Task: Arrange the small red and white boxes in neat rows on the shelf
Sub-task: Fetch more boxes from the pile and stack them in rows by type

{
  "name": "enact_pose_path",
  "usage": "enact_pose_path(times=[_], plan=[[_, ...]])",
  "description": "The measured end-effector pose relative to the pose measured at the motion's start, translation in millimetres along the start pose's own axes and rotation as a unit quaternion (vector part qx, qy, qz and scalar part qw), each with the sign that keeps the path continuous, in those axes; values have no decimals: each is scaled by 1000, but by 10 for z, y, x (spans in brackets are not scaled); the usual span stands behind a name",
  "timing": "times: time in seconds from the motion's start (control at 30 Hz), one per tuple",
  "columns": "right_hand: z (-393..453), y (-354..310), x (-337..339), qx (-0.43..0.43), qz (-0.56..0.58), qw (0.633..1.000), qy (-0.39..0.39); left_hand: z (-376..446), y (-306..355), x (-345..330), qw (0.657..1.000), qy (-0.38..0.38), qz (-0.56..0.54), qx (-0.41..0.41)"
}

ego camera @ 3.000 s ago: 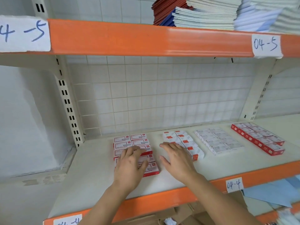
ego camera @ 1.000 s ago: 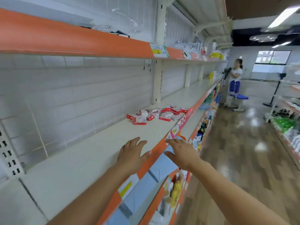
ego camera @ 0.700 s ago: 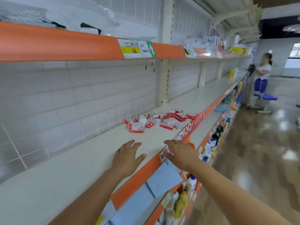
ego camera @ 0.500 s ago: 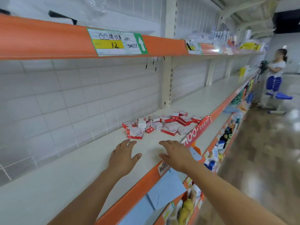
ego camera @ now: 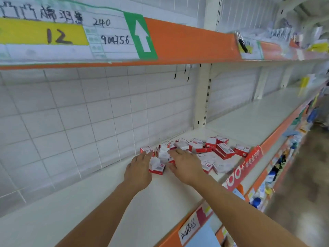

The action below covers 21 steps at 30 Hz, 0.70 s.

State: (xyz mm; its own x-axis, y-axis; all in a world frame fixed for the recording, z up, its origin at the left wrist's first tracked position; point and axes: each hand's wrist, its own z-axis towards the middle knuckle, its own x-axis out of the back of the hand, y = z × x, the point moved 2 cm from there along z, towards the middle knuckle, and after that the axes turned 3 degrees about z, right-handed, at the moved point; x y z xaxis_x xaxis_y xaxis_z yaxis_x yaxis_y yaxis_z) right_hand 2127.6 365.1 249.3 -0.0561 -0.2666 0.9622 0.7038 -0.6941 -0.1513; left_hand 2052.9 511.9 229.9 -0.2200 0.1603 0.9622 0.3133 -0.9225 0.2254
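Cream shelf (ego camera: 99,207), red and white boxes (ego camera: 197,150) jumbled mid-shelf, left hand (ego camera: 139,169) and right hand (ego camera: 186,165) spread flat, flanking the pile's near boxes.

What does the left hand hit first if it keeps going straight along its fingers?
Likely the near end of the box pile: the left hand points at a red and white box by its fingertips, possibly touching already; depth is unclear.

A shop: long orange-edged shelves (ego camera: 187,40) with handwritten price labels (ego camera: 67,32) run down a goods-lined aisle
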Motion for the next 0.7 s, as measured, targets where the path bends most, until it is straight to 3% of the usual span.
enact_pose_path(times=[0.33, 0.53, 0.7], plan=[[633, -19, -206, 21, 29, 998, -50, 199, 42, -47, 1000, -22, 0, -19], [736, -73, -240, 37, -53, 997, -52, 120, 39, 9, 999, 15, 33, 35], [676, -84, -196, 82, 18, 995, -46, -52, 96, 11, 994, 51, 14, 92]])
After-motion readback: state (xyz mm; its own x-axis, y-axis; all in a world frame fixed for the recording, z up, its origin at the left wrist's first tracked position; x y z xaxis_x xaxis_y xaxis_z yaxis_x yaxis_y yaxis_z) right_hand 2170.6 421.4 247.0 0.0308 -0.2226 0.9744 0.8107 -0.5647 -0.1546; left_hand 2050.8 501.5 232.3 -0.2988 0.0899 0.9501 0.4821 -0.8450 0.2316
